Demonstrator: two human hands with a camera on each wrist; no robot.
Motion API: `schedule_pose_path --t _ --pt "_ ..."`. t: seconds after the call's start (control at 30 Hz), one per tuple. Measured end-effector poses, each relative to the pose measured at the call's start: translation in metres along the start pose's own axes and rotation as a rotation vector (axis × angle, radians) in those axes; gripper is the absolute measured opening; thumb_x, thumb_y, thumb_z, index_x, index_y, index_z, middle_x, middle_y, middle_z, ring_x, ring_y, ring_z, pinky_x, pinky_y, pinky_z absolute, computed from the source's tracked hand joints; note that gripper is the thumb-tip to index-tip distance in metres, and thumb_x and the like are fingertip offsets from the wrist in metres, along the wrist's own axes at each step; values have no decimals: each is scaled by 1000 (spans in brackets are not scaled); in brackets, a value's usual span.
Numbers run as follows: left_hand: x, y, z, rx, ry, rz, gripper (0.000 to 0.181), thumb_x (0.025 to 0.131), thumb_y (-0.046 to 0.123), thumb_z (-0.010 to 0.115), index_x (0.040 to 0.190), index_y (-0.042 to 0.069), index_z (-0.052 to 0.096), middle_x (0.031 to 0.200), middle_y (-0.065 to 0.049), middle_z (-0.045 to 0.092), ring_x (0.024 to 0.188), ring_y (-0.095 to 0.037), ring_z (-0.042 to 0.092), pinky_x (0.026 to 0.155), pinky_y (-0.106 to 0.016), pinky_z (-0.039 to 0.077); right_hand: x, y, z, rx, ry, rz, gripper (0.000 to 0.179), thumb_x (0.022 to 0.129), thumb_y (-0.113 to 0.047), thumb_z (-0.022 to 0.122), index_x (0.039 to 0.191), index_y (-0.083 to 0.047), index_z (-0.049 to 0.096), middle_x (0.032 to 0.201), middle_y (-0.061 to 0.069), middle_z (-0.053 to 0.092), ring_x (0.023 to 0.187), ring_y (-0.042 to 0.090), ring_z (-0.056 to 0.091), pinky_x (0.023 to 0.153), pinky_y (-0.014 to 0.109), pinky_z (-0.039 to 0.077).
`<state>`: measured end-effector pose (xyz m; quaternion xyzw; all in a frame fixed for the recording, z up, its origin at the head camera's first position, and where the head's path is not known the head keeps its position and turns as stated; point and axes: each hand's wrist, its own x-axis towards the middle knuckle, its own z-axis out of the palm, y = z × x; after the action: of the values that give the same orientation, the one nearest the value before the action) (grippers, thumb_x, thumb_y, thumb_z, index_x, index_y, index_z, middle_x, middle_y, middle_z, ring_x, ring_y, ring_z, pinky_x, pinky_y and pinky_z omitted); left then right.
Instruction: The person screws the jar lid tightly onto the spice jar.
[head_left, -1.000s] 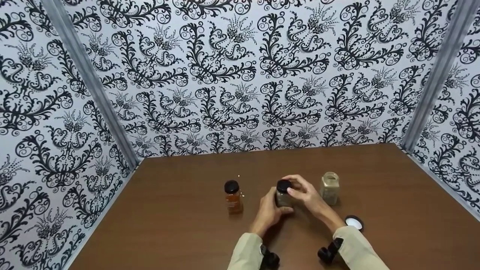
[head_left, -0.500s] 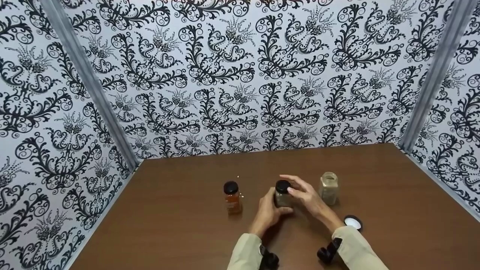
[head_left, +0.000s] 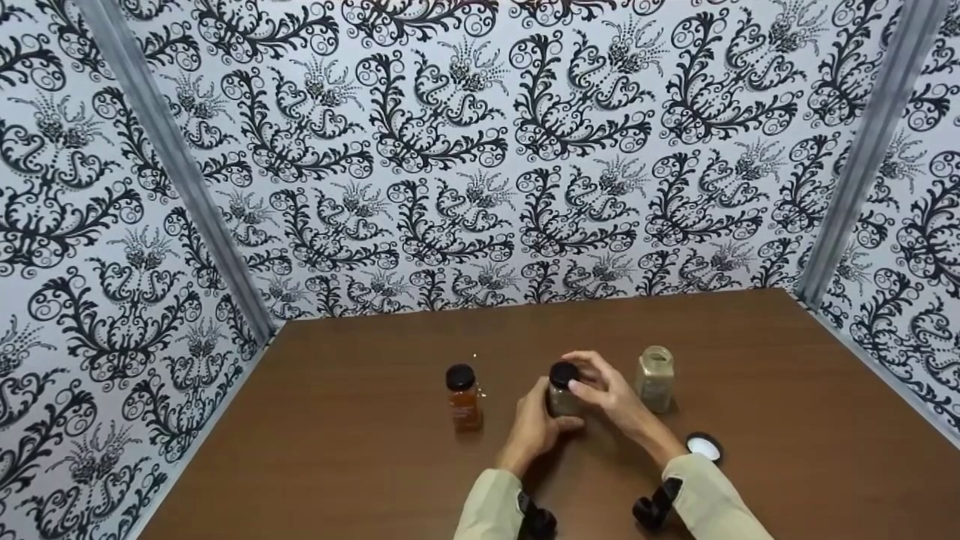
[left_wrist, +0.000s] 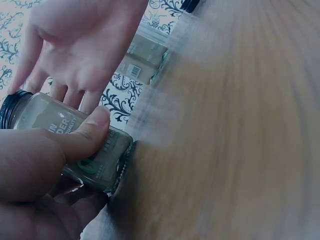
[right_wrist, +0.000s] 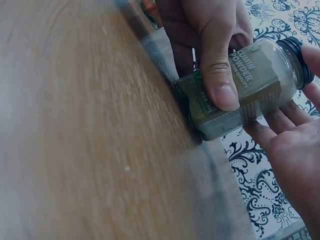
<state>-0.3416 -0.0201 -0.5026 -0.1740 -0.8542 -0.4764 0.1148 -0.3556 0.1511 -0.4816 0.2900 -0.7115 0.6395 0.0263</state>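
Observation:
A square glass jar (head_left: 564,403) stands upright on the table, its label reading cumin powder in the right wrist view. My left hand (head_left: 531,427) grips the jar body low down, the thumb (right_wrist: 220,85) lying across the label. On top sits a black lid (head_left: 564,374), which my right hand (head_left: 616,397) pinches between thumb and fingers. Olive-brown powder (right_wrist: 255,75) fills most of the jar, below the neck. To the right stands a lidless jar (head_left: 656,382) of pale powder. A black lid (head_left: 704,448) with a white inside lies face up nearby.
Left of the hands stands a black-lidded jar (head_left: 465,409) of orange-red spice. A few small pale specks (head_left: 482,394) lie beside it. The brown table (head_left: 337,450) meets patterned walls (head_left: 450,187) at the back and sides.
The fingers and thumb of my right hand have shifted slightly around the jar's lid. My left hand keeps its grip, and the other jars stand where they were.

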Motion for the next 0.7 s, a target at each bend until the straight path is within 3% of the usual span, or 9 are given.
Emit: schedule_pose_path --t 0.2,0.47,0.7 --pt "1 1 0 -27 -1 -20 54 70 17 91 115 8 62 102 -6 72 93 -15 64 82 -27 52 -2 -2 -2 3 -20 9 47 103 -15 50 147 1 43 145 31 48 121 3 58 100 23 48" --pt "0 2 0 -6 21 -7 55 70 16 91 116 7 62 104 -8 72 95 -18 66 83 -28 52 0 -2 -1 -53 4 6 39 103 -14 51 138 2 50 132 29 57 115 7 59 97 23 48" --pt "-2 4 0 -20 17 -1 54 72 15 90 117 8 62 108 -8 72 97 -19 66 83 -27 52 0 -4 0 8 4 33 43 102 -13 54 138 6 43 132 33 55 114 7 63 96 22 51"
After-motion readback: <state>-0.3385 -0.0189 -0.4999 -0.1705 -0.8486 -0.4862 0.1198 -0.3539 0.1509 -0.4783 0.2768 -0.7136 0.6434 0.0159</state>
